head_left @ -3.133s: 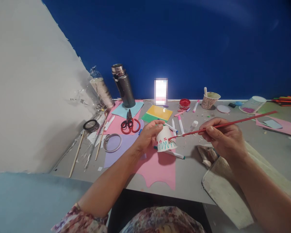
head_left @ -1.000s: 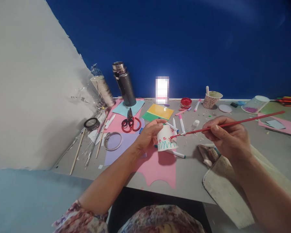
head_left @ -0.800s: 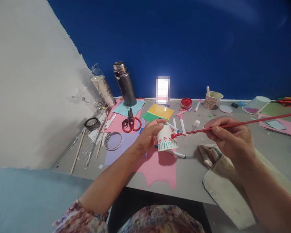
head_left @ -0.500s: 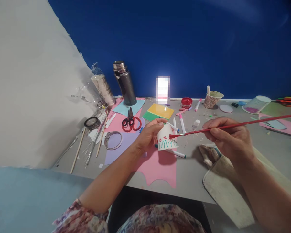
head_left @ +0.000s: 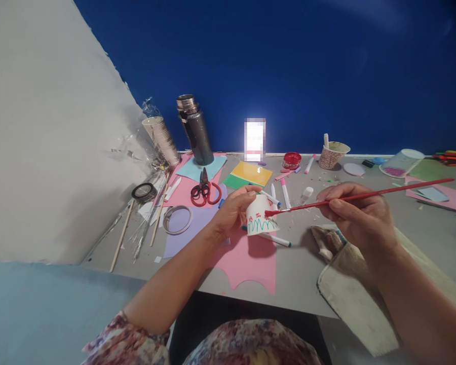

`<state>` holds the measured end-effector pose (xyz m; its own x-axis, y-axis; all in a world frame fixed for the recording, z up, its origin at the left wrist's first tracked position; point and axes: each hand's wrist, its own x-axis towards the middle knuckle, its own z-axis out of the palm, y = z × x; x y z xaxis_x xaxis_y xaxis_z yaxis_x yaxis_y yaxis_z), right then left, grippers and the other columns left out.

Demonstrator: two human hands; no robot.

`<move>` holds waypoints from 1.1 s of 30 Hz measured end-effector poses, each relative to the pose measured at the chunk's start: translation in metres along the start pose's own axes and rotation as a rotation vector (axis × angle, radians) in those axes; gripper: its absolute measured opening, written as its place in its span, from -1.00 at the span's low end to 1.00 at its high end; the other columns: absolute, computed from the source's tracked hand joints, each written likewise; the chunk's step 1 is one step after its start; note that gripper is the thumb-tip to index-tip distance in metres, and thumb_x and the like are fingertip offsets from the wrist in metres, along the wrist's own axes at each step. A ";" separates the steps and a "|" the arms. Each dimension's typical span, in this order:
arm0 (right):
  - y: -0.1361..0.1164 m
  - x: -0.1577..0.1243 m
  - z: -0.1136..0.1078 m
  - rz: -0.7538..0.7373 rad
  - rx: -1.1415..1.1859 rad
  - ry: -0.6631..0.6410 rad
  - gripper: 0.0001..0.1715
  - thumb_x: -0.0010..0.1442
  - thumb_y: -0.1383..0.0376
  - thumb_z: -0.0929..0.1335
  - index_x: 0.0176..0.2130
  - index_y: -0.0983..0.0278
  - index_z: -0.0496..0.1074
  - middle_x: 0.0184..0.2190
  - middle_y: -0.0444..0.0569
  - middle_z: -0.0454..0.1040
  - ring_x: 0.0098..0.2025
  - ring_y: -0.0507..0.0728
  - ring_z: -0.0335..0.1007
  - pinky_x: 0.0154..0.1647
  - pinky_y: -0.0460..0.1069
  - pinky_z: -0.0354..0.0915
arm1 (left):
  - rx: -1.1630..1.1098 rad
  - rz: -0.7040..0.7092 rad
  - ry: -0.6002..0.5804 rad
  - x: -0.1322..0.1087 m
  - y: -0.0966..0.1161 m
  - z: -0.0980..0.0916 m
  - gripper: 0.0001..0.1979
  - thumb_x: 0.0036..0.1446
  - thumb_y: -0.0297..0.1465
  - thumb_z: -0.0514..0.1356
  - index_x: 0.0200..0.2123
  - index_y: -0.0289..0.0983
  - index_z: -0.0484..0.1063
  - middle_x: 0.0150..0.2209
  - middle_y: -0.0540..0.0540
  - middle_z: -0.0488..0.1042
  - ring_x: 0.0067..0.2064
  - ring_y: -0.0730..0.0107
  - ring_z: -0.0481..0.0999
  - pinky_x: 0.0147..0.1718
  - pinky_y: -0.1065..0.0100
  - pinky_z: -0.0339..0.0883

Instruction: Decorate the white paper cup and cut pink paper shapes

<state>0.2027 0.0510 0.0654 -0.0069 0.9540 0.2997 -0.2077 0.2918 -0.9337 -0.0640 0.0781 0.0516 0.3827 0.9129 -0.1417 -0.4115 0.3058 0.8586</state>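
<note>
My left hand (head_left: 238, 207) grips a white paper cup (head_left: 257, 207) from its left side, holding it upside down above the pink paper (head_left: 251, 268). A green zigzag line runs around the cup near its rim, with small red marks above it. Between the thumb and fingers of my right hand (head_left: 359, 215) is a long red paintbrush (head_left: 380, 194). Its red-loaded bristles meet the cup's side, at the right of the red marks. Under the cup lies a green-tipped marker (head_left: 275, 239). A small tub of red paint (head_left: 292, 160) stands farther back.
Scissors (head_left: 204, 190), a tape roll (head_left: 178, 220) and a dark steel flask (head_left: 196, 132) are at the left, near stacked paper cups (head_left: 160, 139). A patterned cup (head_left: 332, 155) stands at the back right. A pale cloth (head_left: 359, 299) hangs over the front edge.
The brush and my right hand have shifted very slightly left. My left hand still holds the cup in about the same place.
</note>
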 end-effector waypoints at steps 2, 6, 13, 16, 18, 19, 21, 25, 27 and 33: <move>0.001 0.000 -0.001 -0.004 -0.028 -0.010 -0.79 0.06 0.19 0.61 -0.36 0.21 0.60 -0.41 -0.05 0.57 -0.49 0.04 0.33 -0.54 -0.05 0.17 | -0.001 0.000 -0.006 0.000 0.000 0.000 -0.55 0.04 -0.27 0.39 -0.02 -0.30 0.45 -0.20 -0.19 0.61 -0.34 0.23 0.60 -0.37 0.26 0.43; 0.002 0.000 -0.003 -0.002 -0.050 -0.013 -0.82 0.08 0.21 0.60 -0.35 0.21 0.61 -0.40 -0.05 0.58 -0.48 0.04 0.34 -0.53 -0.05 0.19 | 0.011 -0.008 0.004 0.000 0.000 -0.001 -0.55 0.04 -0.27 0.39 -0.02 -0.30 0.45 -0.23 -0.18 0.61 -0.37 0.25 0.58 -0.38 0.27 0.43; 0.000 0.000 0.001 -0.012 0.022 0.010 -0.82 0.06 0.23 0.60 -0.36 0.21 0.60 -0.41 -0.06 0.57 -0.51 0.03 0.32 -0.54 -0.05 0.17 | 0.006 -0.013 0.015 -0.001 0.001 0.002 -0.55 0.02 -0.28 0.40 -0.03 -0.29 0.45 -0.22 -0.18 0.60 -0.35 0.25 0.58 -0.37 0.27 0.44; 0.001 0.001 0.000 -0.023 0.031 0.000 -0.83 0.07 0.24 0.60 -0.35 0.21 0.61 -0.40 -0.06 0.58 -0.52 0.02 0.31 -0.55 -0.05 0.16 | -0.017 -0.024 0.018 -0.001 0.001 0.002 -0.52 0.00 -0.29 0.42 -0.02 -0.30 0.44 -0.21 -0.17 0.61 -0.31 0.21 0.60 -0.33 0.24 0.46; 0.001 0.002 0.000 -0.035 0.046 0.003 -0.81 0.06 0.22 0.61 -0.35 0.21 0.60 -0.41 -0.07 0.58 -0.53 0.01 0.30 -0.55 -0.05 0.17 | -0.036 -0.023 0.004 0.000 0.001 0.001 -0.52 -0.01 -0.29 0.42 -0.02 -0.30 0.44 -0.19 -0.18 0.62 -0.27 0.17 0.63 -0.30 0.21 0.48; 0.001 0.002 -0.001 -0.037 0.052 0.009 -0.80 0.05 0.21 0.61 -0.35 0.21 0.60 -0.42 -0.08 0.57 -0.53 0.01 0.30 -0.55 -0.05 0.17 | -0.045 -0.022 -0.006 0.000 0.000 0.001 -0.52 -0.01 -0.30 0.42 -0.02 -0.31 0.43 -0.18 -0.19 0.63 -0.25 0.15 0.64 -0.28 0.20 0.48; 0.001 0.002 -0.001 -0.032 0.055 0.017 -0.77 0.04 0.17 0.62 -0.37 0.20 0.60 -0.44 -0.09 0.56 -0.54 0.01 0.29 -0.56 -0.06 0.18 | -0.062 -0.017 -0.033 0.001 0.000 -0.001 -0.52 0.01 -0.29 0.41 -0.01 -0.31 0.43 -0.16 -0.22 0.64 -0.23 0.13 0.65 -0.25 0.18 0.49; 0.000 0.002 -0.002 0.010 0.040 -0.001 -0.75 0.02 0.15 0.64 -0.37 0.19 0.61 -0.41 -0.08 0.57 -0.51 0.02 0.32 -0.56 -0.06 0.20 | -0.112 -0.012 -0.099 0.002 -0.001 -0.004 -0.53 0.05 -0.28 0.37 0.00 -0.31 0.41 -0.17 -0.26 0.66 -0.26 0.13 0.66 -0.23 0.16 0.50; 0.000 0.002 -0.002 0.019 0.034 0.000 -0.74 0.01 0.14 0.65 -0.37 0.18 0.61 -0.40 -0.07 0.57 -0.50 0.02 0.33 -0.56 -0.06 0.22 | -0.133 -0.018 -0.120 0.001 -0.001 -0.004 -0.54 0.06 -0.30 0.36 0.01 -0.30 0.40 -0.17 -0.27 0.67 -0.25 0.11 0.67 -0.22 0.12 0.51; 0.002 0.001 -0.001 0.012 0.031 0.010 -0.72 0.00 0.12 0.65 -0.38 0.18 0.60 -0.41 -0.06 0.57 -0.51 0.03 0.31 -0.58 -0.06 0.23 | -0.128 -0.014 -0.125 0.001 -0.001 -0.005 -0.52 0.07 -0.31 0.32 0.06 -0.31 0.38 -0.14 -0.29 0.67 -0.16 0.03 0.68 -0.19 0.12 0.50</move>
<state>0.2034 0.0527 0.0639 0.0003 0.9580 0.2866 -0.2380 0.2785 -0.9305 -0.0675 0.0799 0.0481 0.4859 0.8699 -0.0843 -0.5042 0.3578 0.7860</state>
